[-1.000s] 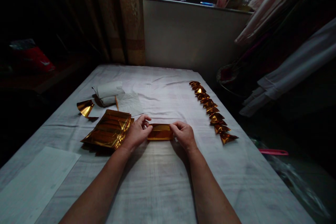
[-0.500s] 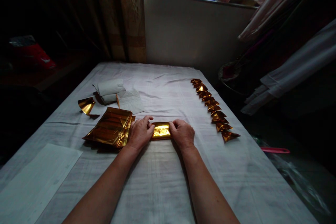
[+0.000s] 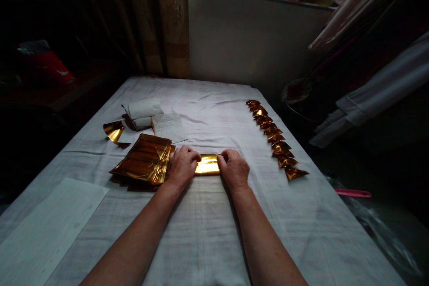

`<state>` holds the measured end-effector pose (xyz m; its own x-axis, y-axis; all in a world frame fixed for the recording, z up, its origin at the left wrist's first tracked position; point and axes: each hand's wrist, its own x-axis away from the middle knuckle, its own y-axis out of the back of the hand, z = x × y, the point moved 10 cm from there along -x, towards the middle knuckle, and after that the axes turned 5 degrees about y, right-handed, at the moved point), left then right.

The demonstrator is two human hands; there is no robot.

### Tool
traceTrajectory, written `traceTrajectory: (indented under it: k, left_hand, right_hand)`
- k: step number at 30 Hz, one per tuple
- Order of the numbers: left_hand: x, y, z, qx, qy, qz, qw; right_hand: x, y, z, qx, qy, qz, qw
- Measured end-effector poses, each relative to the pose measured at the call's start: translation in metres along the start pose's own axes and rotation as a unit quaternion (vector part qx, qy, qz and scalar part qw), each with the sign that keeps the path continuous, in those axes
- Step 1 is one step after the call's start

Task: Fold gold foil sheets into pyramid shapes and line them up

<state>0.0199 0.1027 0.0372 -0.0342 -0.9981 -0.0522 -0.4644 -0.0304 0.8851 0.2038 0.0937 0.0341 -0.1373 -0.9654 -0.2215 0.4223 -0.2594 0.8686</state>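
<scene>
A folded strip of shiny gold foil paper (image 3: 207, 164) lies flat on the white cloth, one end in each hand. My left hand (image 3: 182, 165) is closed on its left end, thumb and fingers at the edge. At the right end, my right hand (image 3: 234, 169) pinches the strip with curled fingers. Just left of my left hand sits a stack of gold foil sheets (image 3: 144, 158), its right edge fanned out. Off to the right, a row of folded gold foil pieces (image 3: 275, 138) runs away toward the table's far edge.
A curled foil scrap (image 3: 114, 132) and crumpled whitish paper (image 3: 144, 111) lie behind the stack. A pale flat sheet (image 3: 53, 228) covers the near left of the table (image 3: 208, 241). Hanging clothes (image 3: 378, 89) and a pink-handled object (image 3: 353, 193) are beyond the right edge.
The view has shifted slightly. My left hand's fingers have come down over the strip's left end, and the strip's surface looks smoother. My right hand stays at its end.
</scene>
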Motion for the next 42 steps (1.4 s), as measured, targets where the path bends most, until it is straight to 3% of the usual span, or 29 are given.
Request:
traceTrajectory:
  k: [7, 22, 32, 42]
  left_hand:
    - [0.007, 0.002, -0.008, -0.035, -0.013, -0.007, 0.999]
    - [0.012, -0.002, -0.011, -0.060, -0.033, -0.009, 0.998]
    - [0.019, -0.002, -0.012, -0.055, -0.054, 0.019, 0.997]
    - [0.021, -0.004, -0.013, -0.052, -0.046, 0.020, 0.997]
  right_hand:
    - [-0.001, -0.005, 0.007, -0.039, 0.081, -0.038, 0.995]
    - [0.020, -0.006, 0.028, -0.039, 0.168, 0.033, 0.985]
    - [0.024, -0.010, 0.020, -0.025, 0.210, 0.062, 0.975]
    - [0.029, -0.005, -0.002, 0.008, 0.204, 0.044, 0.978]
